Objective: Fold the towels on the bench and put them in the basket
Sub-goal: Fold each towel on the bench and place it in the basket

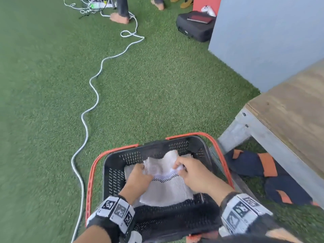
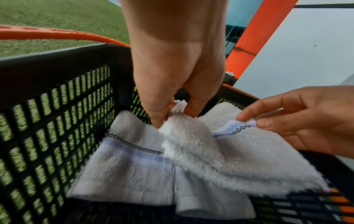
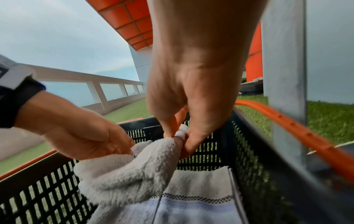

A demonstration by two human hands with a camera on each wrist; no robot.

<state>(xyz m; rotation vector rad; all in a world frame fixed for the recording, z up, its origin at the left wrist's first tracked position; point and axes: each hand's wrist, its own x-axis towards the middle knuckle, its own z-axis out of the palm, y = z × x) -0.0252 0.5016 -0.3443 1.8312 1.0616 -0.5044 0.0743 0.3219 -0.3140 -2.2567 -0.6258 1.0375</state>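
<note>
With the white towel (image 1: pixel 164 188) pinched by the left hand (image 1: pixel 138 179) at 9 o'clock and the right hand (image 1: pixel 194 174) at 3 o'clock inside the basket (image 1: pixel 112 172), its fold is likely to be lost if one corner is dropped unevenly.

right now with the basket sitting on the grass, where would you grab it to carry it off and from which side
Probably by the orange handles, from above. They lie folded down along the long sides of the black basket; swing both up to meet over the middle. The mesh walls offer little purchase, and both hands must first let go of the white towel.
</note>
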